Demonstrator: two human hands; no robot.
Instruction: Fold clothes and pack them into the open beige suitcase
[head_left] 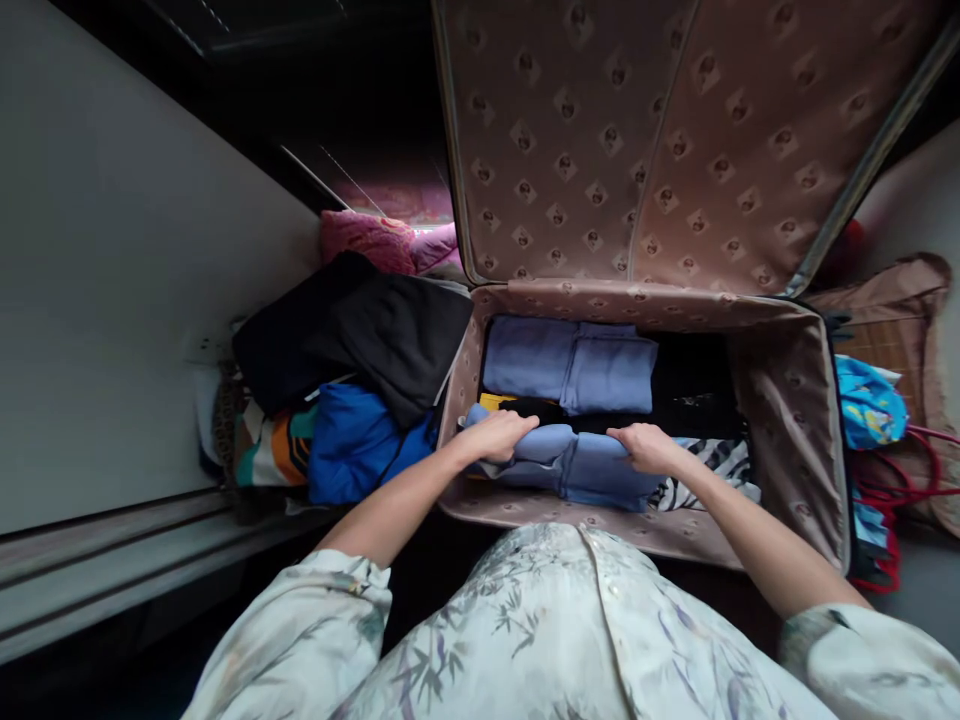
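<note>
An open suitcase (787, 400) with a patterned pinkish-brown lining lies in front of me. My left hand (504, 436) is closed on the left end of a folded blue-grey garment (566, 470) in its near half. At the garment's right part, my right hand (646, 446) grips the same cloth with fingers curled. Behind it lies a second folded blue-grey garment (570, 362), apart from my hands. Black clothing (694, 385) and a black-and-white patterned cloth (724, 462) lie to the right inside. A bit of yellow cloth (493, 401) shows near my left hand.
The raised lid (630, 140) stands up at the back. A pile with dark clothes (397, 330) and a blue cloth (360, 445) sits left of the suitcase, by a pale wall (135, 280). On the right are a bright blue bundle (870, 403) and red straps (896, 480).
</note>
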